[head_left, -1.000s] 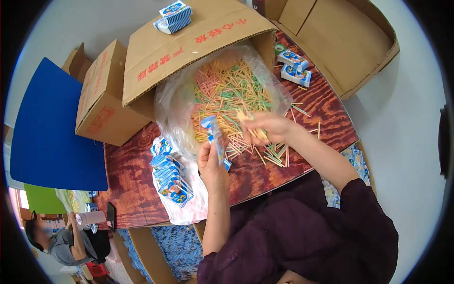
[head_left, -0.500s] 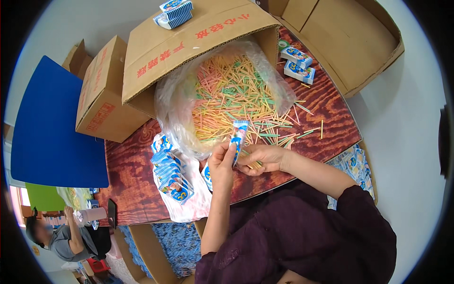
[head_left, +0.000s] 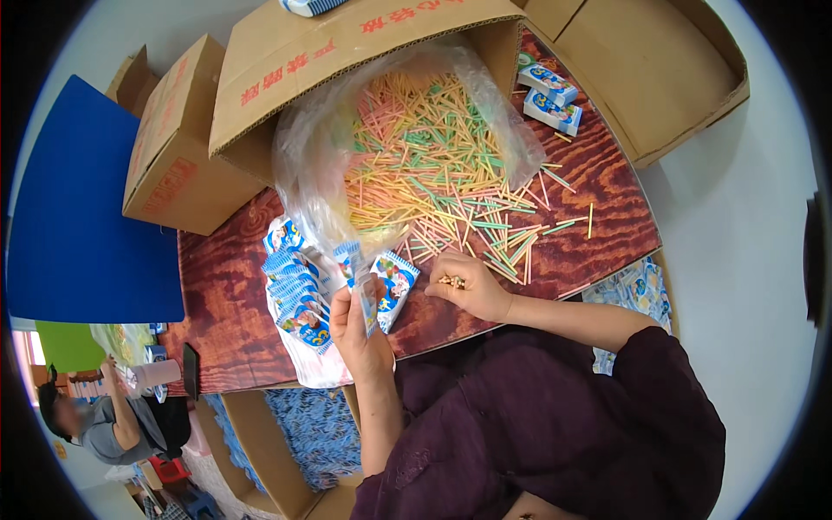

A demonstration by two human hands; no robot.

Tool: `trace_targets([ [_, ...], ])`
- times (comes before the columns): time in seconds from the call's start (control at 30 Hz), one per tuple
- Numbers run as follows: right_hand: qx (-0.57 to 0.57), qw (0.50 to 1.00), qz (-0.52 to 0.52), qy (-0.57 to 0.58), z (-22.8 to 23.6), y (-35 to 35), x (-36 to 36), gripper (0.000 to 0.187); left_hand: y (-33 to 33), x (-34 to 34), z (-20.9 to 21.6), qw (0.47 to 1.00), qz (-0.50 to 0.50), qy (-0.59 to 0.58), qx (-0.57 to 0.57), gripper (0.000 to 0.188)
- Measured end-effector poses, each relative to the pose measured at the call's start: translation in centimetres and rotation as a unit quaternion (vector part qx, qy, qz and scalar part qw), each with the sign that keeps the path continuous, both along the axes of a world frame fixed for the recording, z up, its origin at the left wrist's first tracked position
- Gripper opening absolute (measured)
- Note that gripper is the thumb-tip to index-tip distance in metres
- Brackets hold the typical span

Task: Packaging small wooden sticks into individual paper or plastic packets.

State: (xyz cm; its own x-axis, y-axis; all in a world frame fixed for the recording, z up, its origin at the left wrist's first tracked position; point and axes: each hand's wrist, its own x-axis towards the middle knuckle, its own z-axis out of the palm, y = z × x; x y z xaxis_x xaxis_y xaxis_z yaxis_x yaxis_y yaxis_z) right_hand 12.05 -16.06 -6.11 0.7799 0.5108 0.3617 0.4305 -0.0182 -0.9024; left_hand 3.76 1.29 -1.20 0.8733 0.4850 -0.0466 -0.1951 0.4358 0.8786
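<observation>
- Blue-and-white packet [head_left: 367, 299] stands pinched in the left hand [head_left: 357, 334], just above the counter's [head_left: 225, 303] near edge.
- Right hand [head_left: 468, 286] beside it is closed on a small bunch of sticks [head_left: 451, 281].
- More packets [head_left: 296, 290] lie fanned just left of the hands.
- Coloured sticks [head_left: 425, 165] spill from a clear bag [head_left: 303, 173] inside a tipped cardboard box [head_left: 347, 52].
- Two more packets [head_left: 548, 94] lie at the far right.

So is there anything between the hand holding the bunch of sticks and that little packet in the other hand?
Nothing visible. The right hand holds its sticks just right of the packet in the left hand, with only bare tabletop showing in the gap.
</observation>
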Motion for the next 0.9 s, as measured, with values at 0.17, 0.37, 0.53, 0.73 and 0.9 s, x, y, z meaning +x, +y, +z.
trace_targets([
  [0.17, -0.011, 0.982, -0.004, 0.187, 1.5, -0.1, -1.0, 0.036, 0.1, -2.4, -0.7, 0.999, 0.023, -0.016, -0.032, 0.019],
  [0.37, -0.055, 0.998, 0.018, 0.001, 0.2, -0.2, -0.6, 0.015, -0.6, -3.0, -0.2, 0.999, 0.021, 0.002, -0.03, 0.011],
  [0.53, -0.045, 0.998, 0.014, 0.034, -0.3, -0.3, -0.4, 0.017, -2.8, -3.0, 2.3, 0.906, -0.107, -0.011, 0.409, 0.008],
  [0.73, -0.021, 0.996, 0.045, 0.08, 0.1, -0.4, -0.6, 0.022, -5.5, -0.1, 1.5, 0.84, -0.131, -0.089, 0.518, 0.012],
  [0.9, 0.035, 0.996, 0.051, 0.068, -2.0, -0.1, -0.7, 0.025, -5.0, 2.0, 2.1, 0.864, -0.095, -0.068, 0.491, 0.009],
])
